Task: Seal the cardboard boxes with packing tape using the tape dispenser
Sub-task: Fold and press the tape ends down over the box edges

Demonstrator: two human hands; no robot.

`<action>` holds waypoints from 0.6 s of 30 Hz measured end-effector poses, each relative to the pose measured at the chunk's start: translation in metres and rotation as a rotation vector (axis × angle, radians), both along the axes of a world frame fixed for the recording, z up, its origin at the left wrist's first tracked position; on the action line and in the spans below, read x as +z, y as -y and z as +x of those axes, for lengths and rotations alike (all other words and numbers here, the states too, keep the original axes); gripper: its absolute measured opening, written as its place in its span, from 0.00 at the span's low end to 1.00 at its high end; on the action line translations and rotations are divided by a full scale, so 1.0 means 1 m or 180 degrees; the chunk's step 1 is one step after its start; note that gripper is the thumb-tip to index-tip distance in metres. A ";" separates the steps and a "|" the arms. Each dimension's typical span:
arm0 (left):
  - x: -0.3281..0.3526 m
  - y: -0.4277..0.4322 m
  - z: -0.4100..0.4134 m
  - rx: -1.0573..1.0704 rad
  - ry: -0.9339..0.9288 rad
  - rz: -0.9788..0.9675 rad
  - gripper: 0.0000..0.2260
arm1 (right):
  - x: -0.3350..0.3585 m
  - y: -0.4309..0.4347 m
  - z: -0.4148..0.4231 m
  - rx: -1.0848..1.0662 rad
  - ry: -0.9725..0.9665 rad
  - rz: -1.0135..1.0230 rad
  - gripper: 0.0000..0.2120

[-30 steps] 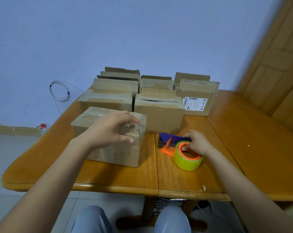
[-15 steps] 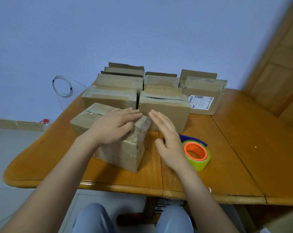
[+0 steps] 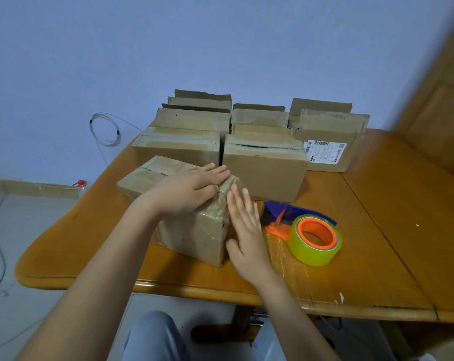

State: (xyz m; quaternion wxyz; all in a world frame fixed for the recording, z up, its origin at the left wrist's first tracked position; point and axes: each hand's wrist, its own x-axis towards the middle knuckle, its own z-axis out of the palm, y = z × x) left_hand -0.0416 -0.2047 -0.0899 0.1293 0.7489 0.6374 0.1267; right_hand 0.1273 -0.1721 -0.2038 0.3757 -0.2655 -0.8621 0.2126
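Here the desk (image 3: 377, 256) carries everything. Behind the near box (image 3: 194, 235) stand the other boxes (image 3: 179, 149), packed close in rows. Several at the back have flaps raised, yet their insides cannot be seen. The near box is closed, with glossy tape over its top and right end, and its contents are hidden. Just right of it the dispenser (image 3: 288, 212) lies on its side, its roll (image 3: 314, 241) at the end farther from the box. The left grip (image 3: 189, 188) lies flat on the box's top, fingers straight. The right grip (image 3: 246, 230) presses flat against its right end, fingers straight and together.
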 end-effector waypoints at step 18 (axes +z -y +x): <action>0.001 -0.001 0.004 0.0023 -0.0195 -0.0011 0.21 | 0.000 0.005 -0.002 -0.0176 0.0374 0.0022 0.50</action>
